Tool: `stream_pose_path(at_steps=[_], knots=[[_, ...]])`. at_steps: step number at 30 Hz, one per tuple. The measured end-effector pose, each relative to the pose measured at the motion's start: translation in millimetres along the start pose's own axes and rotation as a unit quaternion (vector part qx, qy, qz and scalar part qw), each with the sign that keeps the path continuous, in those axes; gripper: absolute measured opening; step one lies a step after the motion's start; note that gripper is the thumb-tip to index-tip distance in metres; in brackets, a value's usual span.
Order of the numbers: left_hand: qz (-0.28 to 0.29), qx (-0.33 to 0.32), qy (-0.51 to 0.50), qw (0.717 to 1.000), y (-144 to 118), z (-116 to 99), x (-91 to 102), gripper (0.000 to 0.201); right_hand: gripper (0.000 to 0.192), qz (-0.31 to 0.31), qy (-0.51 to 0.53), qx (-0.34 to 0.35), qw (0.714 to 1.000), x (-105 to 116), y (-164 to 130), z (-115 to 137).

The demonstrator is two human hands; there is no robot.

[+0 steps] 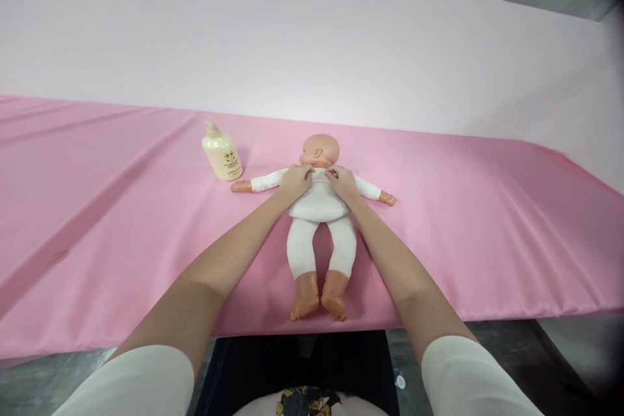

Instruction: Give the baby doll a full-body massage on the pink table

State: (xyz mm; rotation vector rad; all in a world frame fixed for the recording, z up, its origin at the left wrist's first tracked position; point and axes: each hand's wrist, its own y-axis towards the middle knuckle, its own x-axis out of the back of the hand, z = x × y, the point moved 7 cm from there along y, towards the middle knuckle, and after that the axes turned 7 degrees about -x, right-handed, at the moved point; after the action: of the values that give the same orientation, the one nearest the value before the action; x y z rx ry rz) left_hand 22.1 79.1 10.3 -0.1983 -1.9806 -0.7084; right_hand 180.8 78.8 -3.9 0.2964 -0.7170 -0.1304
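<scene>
both sleeved arms reach out, left hand (295, 180) and right hand (342, 182) pinching the baby doll (319, 208) collar; a tug could slide it into the lotion bottle (223, 155).

Count, head view: one doll (319, 208), lying on its back, with two bare feet and two arms out to the sides. One pump bottle (222, 155), cream-coloured, upright. One pink cloth (463, 221) over the surface. Two hands on the doll's collar: left hand (295, 180), right hand (342, 182). No second doll or bottle seen.
</scene>
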Motion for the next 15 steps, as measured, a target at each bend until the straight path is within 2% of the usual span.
stream_pose_path(at_steps=[4, 15], knots=[[0.003, -0.007, -0.014, 1.000, -0.7, 0.3, 1.9, 0.043, 0.017, -0.008, -0.007, 0.000, 1.000, 0.5, -0.4, -2.7], [0.010, -0.015, -0.029, 0.999, -0.6, 1.7, 0.6, 0.048, 0.023, -0.031, -0.004, -0.011, 0.999, 3.2, -3.3, -5.9]])
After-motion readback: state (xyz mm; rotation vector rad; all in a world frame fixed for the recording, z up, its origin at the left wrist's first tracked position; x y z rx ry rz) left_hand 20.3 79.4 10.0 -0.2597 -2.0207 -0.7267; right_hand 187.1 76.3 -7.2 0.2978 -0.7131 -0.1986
